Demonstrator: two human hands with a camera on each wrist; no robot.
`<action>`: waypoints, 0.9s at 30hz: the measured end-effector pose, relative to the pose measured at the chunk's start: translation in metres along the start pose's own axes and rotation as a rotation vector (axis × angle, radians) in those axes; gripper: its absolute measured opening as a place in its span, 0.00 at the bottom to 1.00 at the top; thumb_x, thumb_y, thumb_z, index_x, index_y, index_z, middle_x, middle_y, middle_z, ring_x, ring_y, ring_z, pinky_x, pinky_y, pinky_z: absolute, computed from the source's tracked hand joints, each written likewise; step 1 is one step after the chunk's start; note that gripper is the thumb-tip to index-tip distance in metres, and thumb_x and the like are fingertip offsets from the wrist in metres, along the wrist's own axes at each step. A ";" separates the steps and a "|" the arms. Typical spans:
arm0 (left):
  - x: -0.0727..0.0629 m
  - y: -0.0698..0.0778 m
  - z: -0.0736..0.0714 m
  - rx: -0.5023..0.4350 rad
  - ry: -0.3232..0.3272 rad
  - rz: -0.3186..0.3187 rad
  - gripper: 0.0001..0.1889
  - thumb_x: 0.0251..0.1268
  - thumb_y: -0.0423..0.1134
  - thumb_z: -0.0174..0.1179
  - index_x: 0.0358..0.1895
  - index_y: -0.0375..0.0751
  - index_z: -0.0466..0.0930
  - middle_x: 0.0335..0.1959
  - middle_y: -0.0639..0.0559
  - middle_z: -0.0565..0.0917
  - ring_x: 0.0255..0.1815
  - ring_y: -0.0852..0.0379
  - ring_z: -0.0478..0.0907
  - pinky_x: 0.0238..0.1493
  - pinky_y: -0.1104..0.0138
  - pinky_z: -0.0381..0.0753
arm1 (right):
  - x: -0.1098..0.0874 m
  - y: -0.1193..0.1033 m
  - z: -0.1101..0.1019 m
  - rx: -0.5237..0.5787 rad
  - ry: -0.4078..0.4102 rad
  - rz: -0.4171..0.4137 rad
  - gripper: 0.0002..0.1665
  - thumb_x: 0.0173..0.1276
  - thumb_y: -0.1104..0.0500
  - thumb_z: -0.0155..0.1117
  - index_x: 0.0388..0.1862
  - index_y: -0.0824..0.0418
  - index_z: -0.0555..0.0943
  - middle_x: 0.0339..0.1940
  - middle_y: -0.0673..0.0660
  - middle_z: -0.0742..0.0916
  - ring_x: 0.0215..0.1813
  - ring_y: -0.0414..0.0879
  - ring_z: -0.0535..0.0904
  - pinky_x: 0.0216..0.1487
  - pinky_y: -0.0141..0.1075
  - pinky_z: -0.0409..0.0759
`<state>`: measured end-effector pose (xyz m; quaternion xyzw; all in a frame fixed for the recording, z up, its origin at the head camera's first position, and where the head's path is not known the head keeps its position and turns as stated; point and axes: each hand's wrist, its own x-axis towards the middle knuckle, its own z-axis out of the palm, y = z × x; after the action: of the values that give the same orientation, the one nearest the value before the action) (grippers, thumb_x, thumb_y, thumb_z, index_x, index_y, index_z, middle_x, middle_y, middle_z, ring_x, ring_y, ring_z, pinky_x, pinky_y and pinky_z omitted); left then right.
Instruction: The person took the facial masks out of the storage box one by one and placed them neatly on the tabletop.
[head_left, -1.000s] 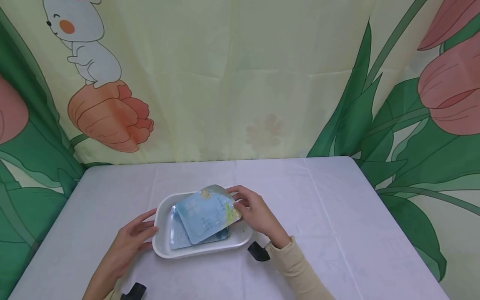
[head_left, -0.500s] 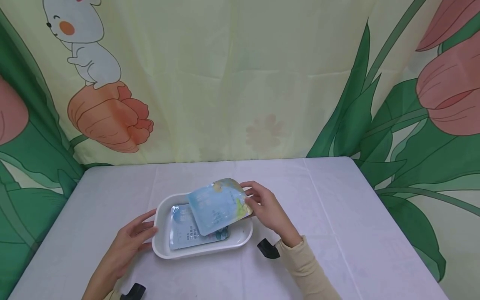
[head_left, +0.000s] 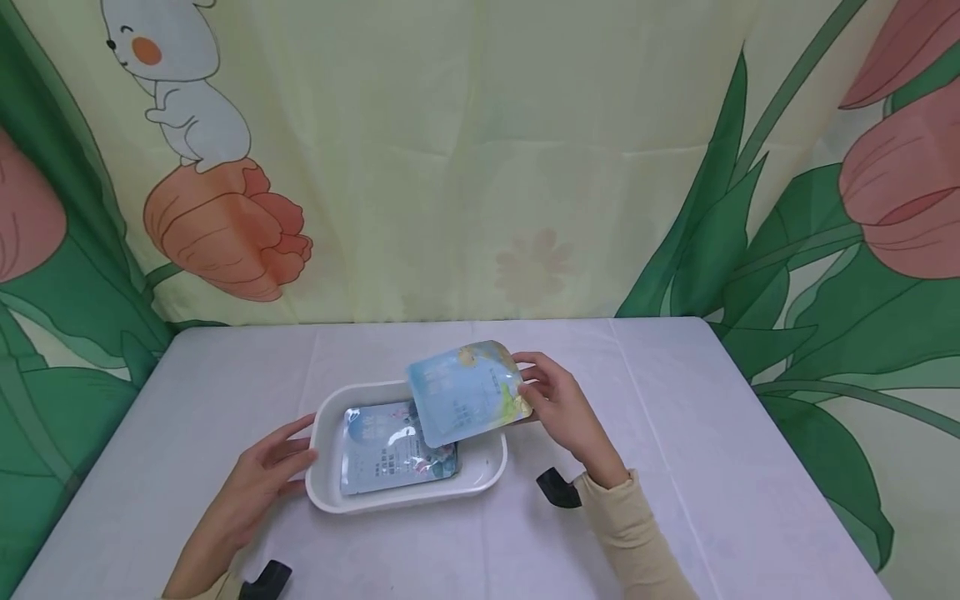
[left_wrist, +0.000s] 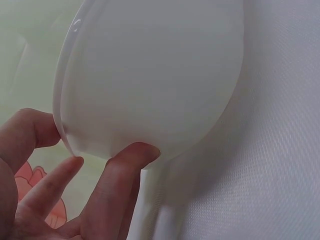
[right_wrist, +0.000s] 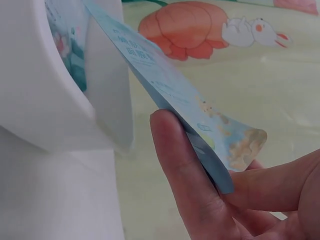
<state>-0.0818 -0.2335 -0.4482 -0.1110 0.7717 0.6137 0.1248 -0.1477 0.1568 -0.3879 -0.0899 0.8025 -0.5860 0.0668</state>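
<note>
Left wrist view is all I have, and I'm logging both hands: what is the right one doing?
Observer: The right hand pinches a pale blue packet by its edge.
Operator: Is that the only packet?
Observer: No, a second packet lies inside the white tray.
Operator: Where does the held one appear?
Observer: In the head view, it covers part of the tray's far rim.

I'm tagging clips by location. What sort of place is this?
Probably an indoor tabletop filming spot: a white cloth-covered table stands before a creased, cartoon-printed fabric backdrop. The rest of the room is out of view.
</note>
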 end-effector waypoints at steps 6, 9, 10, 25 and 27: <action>0.001 -0.001 0.000 0.002 0.007 -0.030 0.38 0.67 0.50 0.64 0.77 0.51 0.58 0.69 0.35 0.70 0.54 0.57 0.81 0.50 0.62 0.86 | 0.000 -0.001 -0.010 0.003 0.032 0.009 0.25 0.72 0.74 0.53 0.66 0.60 0.71 0.50 0.68 0.83 0.45 0.54 0.84 0.38 0.44 0.88; 0.002 -0.002 0.001 -0.002 0.010 -0.031 0.38 0.67 0.50 0.64 0.77 0.51 0.58 0.70 0.35 0.69 0.54 0.56 0.82 0.50 0.62 0.86 | 0.000 0.000 -0.015 -0.008 0.048 0.012 0.26 0.73 0.73 0.53 0.67 0.61 0.70 0.51 0.68 0.83 0.46 0.54 0.84 0.38 0.44 0.88; 0.002 -0.002 0.001 -0.002 0.011 -0.029 0.38 0.67 0.50 0.64 0.77 0.51 0.58 0.70 0.35 0.70 0.54 0.57 0.82 0.50 0.62 0.86 | 0.000 0.000 -0.017 -0.012 0.054 0.015 0.26 0.73 0.73 0.53 0.67 0.60 0.69 0.51 0.67 0.83 0.46 0.54 0.85 0.38 0.43 0.88; -0.001 -0.002 0.003 -0.023 0.007 0.021 0.36 0.68 0.47 0.64 0.76 0.48 0.60 0.67 0.35 0.72 0.48 0.64 0.82 0.48 0.63 0.86 | 0.005 0.012 -0.042 -0.005 0.090 -0.003 0.26 0.74 0.73 0.50 0.69 0.63 0.67 0.53 0.70 0.81 0.48 0.58 0.83 0.38 0.44 0.88; -0.001 -0.001 0.003 -0.021 0.011 0.018 0.36 0.68 0.47 0.64 0.76 0.48 0.60 0.67 0.35 0.72 0.49 0.63 0.82 0.48 0.63 0.86 | 0.007 0.014 -0.045 -0.016 0.101 0.000 0.26 0.74 0.73 0.50 0.70 0.63 0.66 0.54 0.70 0.80 0.48 0.58 0.83 0.38 0.44 0.88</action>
<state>-0.0803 -0.2309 -0.4498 -0.1088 0.7669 0.6222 0.1137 -0.1647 0.2012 -0.3879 -0.0607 0.8095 -0.5833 0.0257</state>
